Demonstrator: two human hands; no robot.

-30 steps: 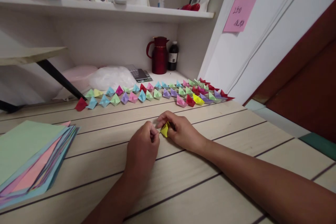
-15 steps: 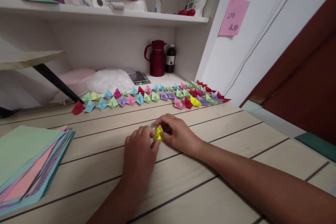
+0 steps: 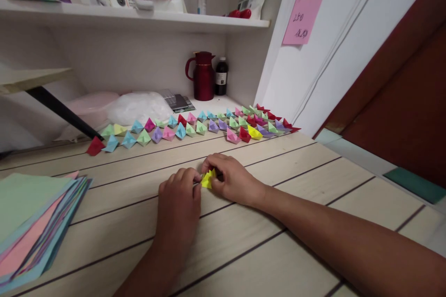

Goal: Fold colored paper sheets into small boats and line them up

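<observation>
Between my two hands, just over the wooden table, is a small yellow paper boat [image 3: 208,179]. The fingers of my right hand [image 3: 232,178] pinch its right side, partly covering it. My left hand [image 3: 180,199] has thumb and forefinger closed at the boat's left corner. Beyond my hands, rows of folded paper boats in several colours stand along the back of the table, among them a pink boat [image 3: 233,136], a red boat [image 3: 245,134] and another yellow boat [image 3: 254,132].
A stack of coloured paper [image 3: 38,218] lies at the left on the table [image 3: 251,250]. Behind the boats are a white plastic bag [image 3: 139,107], a dark red jug [image 3: 204,76] and a dark bottle [image 3: 221,76]. A shelf [image 3: 139,21] runs above; a black bracket [image 3: 64,112] slants at left.
The yellow boat has turned between my fingers, and its points now look more spread. My left thumb has drawn up closer to its forefinger. The whole view has shifted slightly.
</observation>
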